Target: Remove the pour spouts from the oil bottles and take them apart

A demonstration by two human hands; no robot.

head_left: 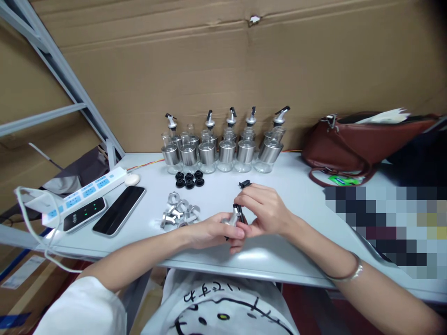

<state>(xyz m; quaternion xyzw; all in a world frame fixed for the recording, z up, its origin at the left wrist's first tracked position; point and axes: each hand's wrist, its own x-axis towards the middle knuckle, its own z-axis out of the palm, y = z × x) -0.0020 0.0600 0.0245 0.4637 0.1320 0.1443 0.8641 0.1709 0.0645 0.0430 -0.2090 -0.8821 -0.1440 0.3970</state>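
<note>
Near the table's front edge, my left hand is closed round a silver bottle pourer spout. My right hand pinches a slim black lever against the top of that spout; fingers partly hide where the two meet. Just beyond my right knuckles lie more black levers. Several loose silver spout pieces are heaped left of my hands. Behind them sit several black ribbed stoppers in two rows.
Glass bottles with steel sleeves stand at the back, the rear ones topped with pourers. On the left are a phone, a power strip and a dark device with green lights. A brown handbag sits back right.
</note>
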